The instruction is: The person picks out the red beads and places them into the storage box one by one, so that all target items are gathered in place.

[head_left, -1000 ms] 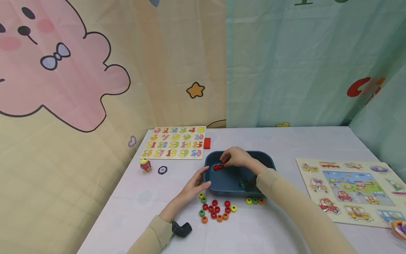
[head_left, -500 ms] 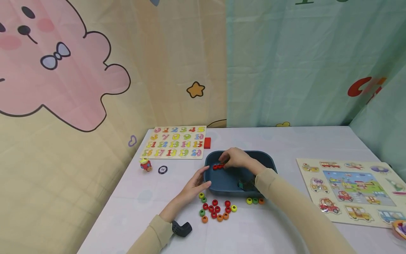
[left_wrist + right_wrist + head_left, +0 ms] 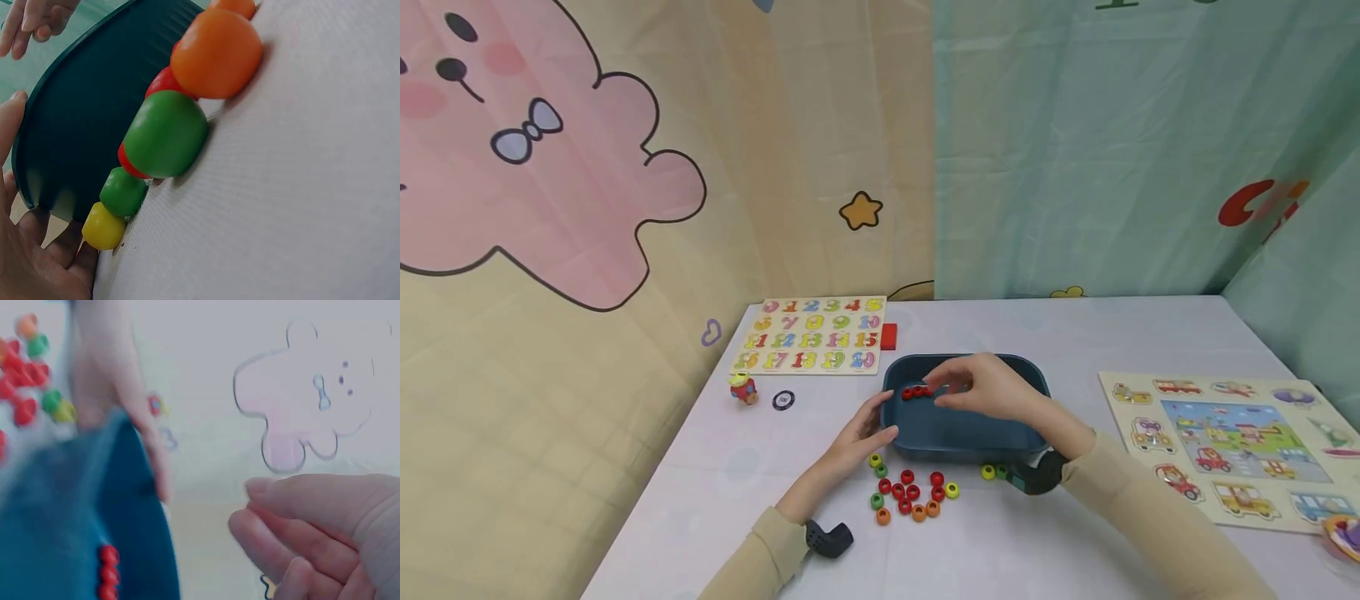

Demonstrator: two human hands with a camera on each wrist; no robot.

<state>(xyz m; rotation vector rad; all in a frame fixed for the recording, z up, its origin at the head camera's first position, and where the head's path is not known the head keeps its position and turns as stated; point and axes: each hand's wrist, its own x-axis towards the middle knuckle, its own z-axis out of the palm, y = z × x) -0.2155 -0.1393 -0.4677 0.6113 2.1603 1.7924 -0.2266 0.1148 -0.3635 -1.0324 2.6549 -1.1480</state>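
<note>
A dark blue tray (image 3: 955,437) stands on the table, with a short row of red beads (image 3: 917,392) near its far left corner. My left hand (image 3: 859,433) rests against the tray's left end, thumb and fingers spread along the wall. In the left wrist view its fingertips touch the outside of the tray (image 3: 69,144). Above the tray hovers my right hand (image 3: 988,387), thumb and fingers loosely bent and apart. Nothing shows between the right hand's fingers (image 3: 259,534) in the right wrist view, where the red beads (image 3: 109,573) line the tray.
Loose red, orange, green and yellow beads (image 3: 913,492) lie in front of the tray. A number board (image 3: 812,335), a small figure (image 3: 743,388) and a round chip (image 3: 783,400) are to the left. A picture puzzle (image 3: 1247,442) lies at the right.
My right hand has lifted off the bead row, its fingers parting, and its wrist has shifted right and toward me. The left hand stays on the tray.
</note>
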